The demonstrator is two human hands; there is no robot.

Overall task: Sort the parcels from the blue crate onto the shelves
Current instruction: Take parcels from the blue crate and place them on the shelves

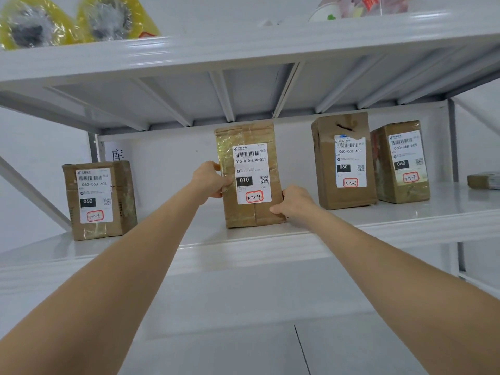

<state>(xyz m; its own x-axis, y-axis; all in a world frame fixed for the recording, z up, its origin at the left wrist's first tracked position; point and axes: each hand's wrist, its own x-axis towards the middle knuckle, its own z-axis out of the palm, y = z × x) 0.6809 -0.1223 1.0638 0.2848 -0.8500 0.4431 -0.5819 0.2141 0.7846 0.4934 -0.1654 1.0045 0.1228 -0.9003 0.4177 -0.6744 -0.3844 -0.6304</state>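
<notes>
A brown taped parcel (250, 212) with a white label marked 010 and a red-ringed 3-2-4 stands upright on the white shelf (270, 239), near its front edge. My left hand (209, 180) grips its left edge at mid height. My right hand (293, 203) holds its lower right corner. Both arms reach up from below. The blue crate is out of view.
Three more brown parcels stand on the same shelf: one at the left (98, 201), two at the right (342, 161) (400, 162). A flat packet (484, 180) lies at the far right. The shelf above (243, 47) carries yellow wrapped items (35, 23).
</notes>
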